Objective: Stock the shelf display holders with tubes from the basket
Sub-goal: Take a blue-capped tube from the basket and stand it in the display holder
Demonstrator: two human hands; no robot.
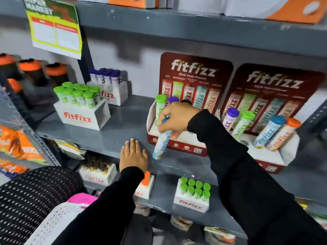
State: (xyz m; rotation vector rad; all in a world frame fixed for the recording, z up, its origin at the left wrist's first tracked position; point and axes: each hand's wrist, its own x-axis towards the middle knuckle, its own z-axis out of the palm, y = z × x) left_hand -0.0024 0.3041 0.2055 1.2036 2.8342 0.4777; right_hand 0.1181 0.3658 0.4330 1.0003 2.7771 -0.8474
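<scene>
Right hand: the right hand is grasping a blue-capped tube near its upper end, fingers wrapping around it, in front of the left red Fitfizz display holder.
Blue-capped tube: it is hanging cap-up and slightly tilted, its lower end showing an orange band and sitting just over the grey shelf in front of the holder's front edge; it is not seated in any slot.
Left hand: the left hand is lying flat and open, palm down, on the front edge of the grey shelf, gripping nothing; a thin ring is showing on one finger.
Left display holder: a green-capped tube is standing in its leftmost slot, and a purple-capped tube is showing behind the right hand.
Right display holder: the second red Fitfizz display holder is carrying four tilted tubes, with purple, green, blue and orange caps, left to right.
Shelf, left part: a white Fitfizz box of green-capped tubes is standing near the front, and a white box of purple-capped tubes is behind it.
Lower shelf: another white box of green-capped tubes is sitting below, with an orange-capped tube in a box beside it.
Basket: a black perforated basket is filling the lower left corner; whether it is holding tubes I cannot tell.
Sleeves: both arms are wearing black sleeves.
</scene>
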